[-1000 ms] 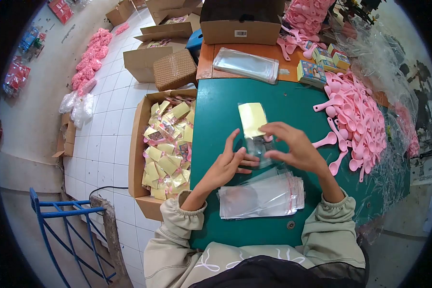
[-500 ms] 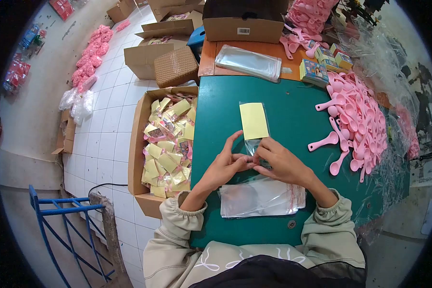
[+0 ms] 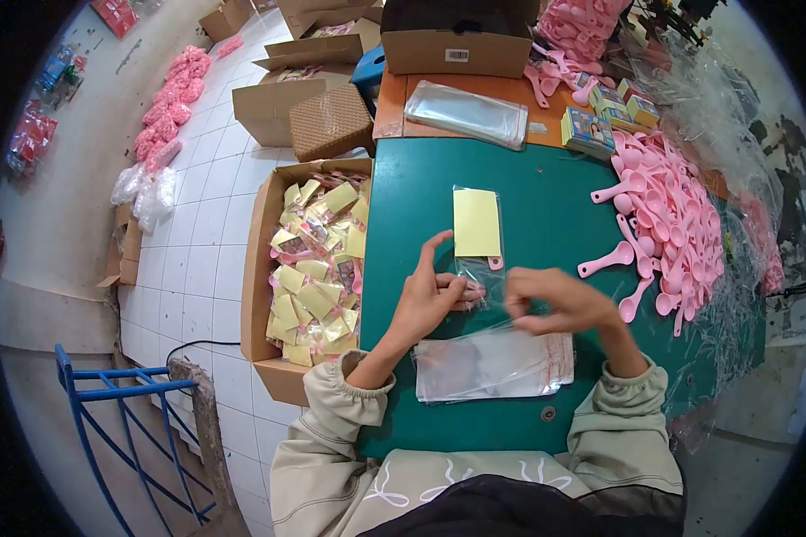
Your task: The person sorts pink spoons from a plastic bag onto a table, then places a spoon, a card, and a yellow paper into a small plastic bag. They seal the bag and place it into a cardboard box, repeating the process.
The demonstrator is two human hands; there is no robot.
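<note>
A clear plastic bag (image 3: 476,272) lies on the green table with a pale yellow card (image 3: 477,224) inside, and the end of a pink handle shows under the card's lower edge. My left hand (image 3: 436,294) pinches the bag's near end between thumb and fingers, its index finger stretched along the bag's left side. Just right of the bag, my right hand (image 3: 555,300) is raised with curled fingers, somewhat blurred; what they hold, if anything, cannot be made out. Below both hands lies a stack of clear bags (image 3: 493,365).
Pink scoops (image 3: 667,224) are heaped on the right, near stacks of printed cards (image 3: 587,132). More clear sleeves (image 3: 467,113) lie at the back before a cardboard box (image 3: 457,55). Left of the table, an open carton (image 3: 258,268) holds many packed bags.
My right hand has moved right, away from the bag's end and my left hand. The pink handle end under the card is now uncovered. My left hand stays at the bag.
</note>
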